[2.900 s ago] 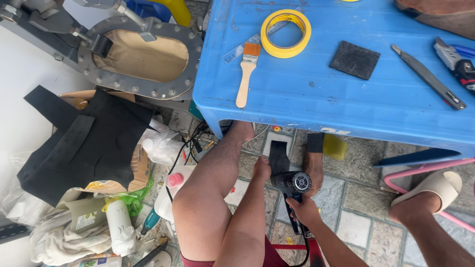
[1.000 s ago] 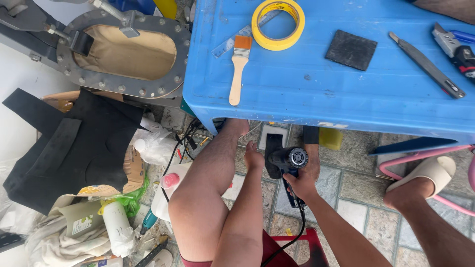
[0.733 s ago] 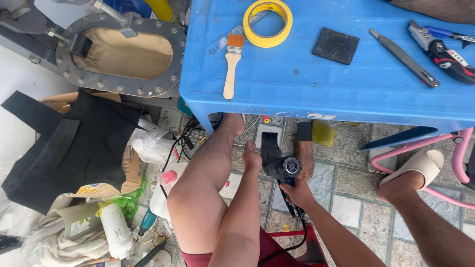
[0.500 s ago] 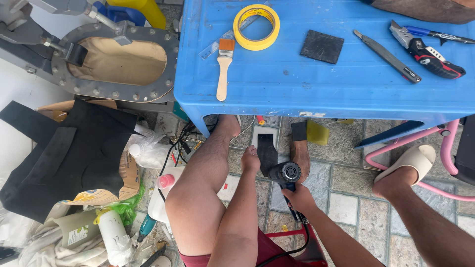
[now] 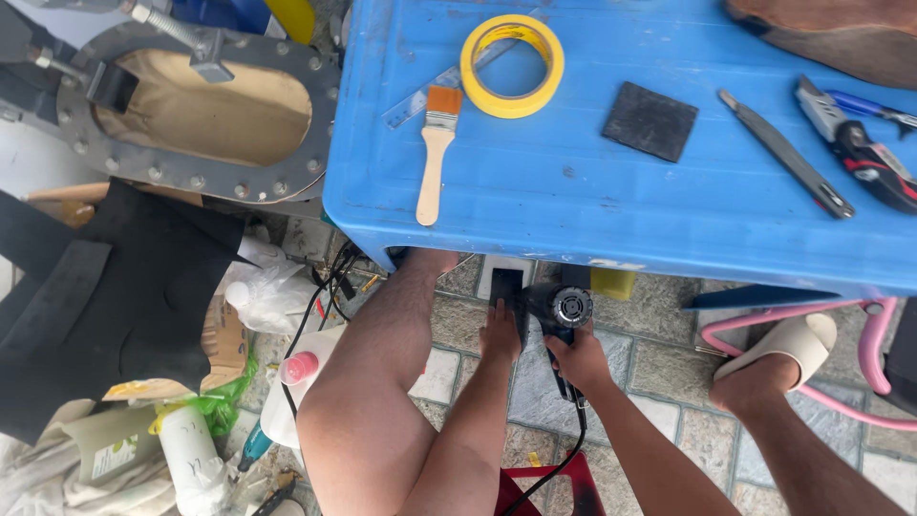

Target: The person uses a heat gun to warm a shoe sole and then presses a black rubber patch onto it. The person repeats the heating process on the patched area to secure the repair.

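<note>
The right hand point(image 5: 581, 361) is closed around the handle of the black heat gun point(image 5: 562, 313), body at its 12 o'clock below the blue table point(image 5: 592, 220) edge; the left hand point(image 5: 500, 334), fingers flat, presses a black strip point(image 5: 506, 285) at the gun's 9 o'clock.

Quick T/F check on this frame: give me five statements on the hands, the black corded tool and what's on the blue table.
1. The right hand grips the black corded tool below the table edge. True.
2. The left hand holds the paintbrush. False: the brush lies on the blue table; the left hand rests by a dark flat piece near the tool.
3. The yellow tape roll lies flat on the table. True.
4. The black square pad sits inside the tape roll. False: it lies apart, to its right.
5. Both hands are above the tabletop. False: they are below it, over the tiled floor.
</note>
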